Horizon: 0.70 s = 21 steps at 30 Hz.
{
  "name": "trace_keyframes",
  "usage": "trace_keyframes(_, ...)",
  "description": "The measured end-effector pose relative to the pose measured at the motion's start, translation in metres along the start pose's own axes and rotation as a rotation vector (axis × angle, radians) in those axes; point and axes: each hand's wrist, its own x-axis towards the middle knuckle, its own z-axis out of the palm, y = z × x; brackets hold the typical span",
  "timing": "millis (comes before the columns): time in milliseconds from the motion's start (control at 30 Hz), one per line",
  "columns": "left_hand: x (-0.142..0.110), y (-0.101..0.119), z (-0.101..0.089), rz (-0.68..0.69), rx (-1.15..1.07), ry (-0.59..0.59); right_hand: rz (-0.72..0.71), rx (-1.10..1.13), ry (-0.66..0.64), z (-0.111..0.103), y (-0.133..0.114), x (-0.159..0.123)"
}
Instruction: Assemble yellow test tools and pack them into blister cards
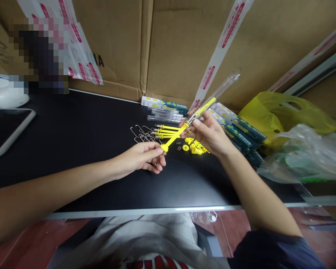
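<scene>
My left hand [147, 157] is closed, its thumb and fingers pinching the flanged lower end of a yellow plastic rod [175, 139]. The rod slants up to the right, its upper part inside a clear plastic tube [222, 87]. My right hand [207, 130] is closed around the lower part of that tube. Behind and below my hands lie several yellow rods with metal tips [166, 131], bent metal wire hooks [141, 132], small springs [179, 148] and a pile of small yellow plastic parts [196, 147]. More clear tubes [164, 116] lie behind them.
Printed boxes [168, 104] stand at the back, and more green and white boxes [235, 127] lie right of my right hand. A yellow plastic bag [280, 112] and a clear bag [305, 157] are at the right. A phone [9, 129] lies left; cardboard [179, 48] walls the back.
</scene>
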Motion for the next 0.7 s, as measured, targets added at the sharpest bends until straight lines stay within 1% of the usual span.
trace_keyframes(100, 0.0, -0.001, -0.001, -0.021, -0.066, -0.027, 0.004, 0.0, -0.007, -0.001, 0.0, -0.001)
trace_keyframes(267, 0.002, -0.002, -0.002, -0.018, -0.104, -0.017, -0.007, -0.04, -0.016, -0.003, 0.001, 0.0)
trace_keyframes(467, 0.003, -0.003, -0.003, -0.008, -0.092, 0.012, -0.012, -0.052, -0.065, 0.0, 0.006, 0.0)
trace_keyframes(700, 0.002, -0.002, -0.001, 0.014, -0.052, 0.021, -0.017, -0.061, -0.141, 0.011, 0.012, -0.004)
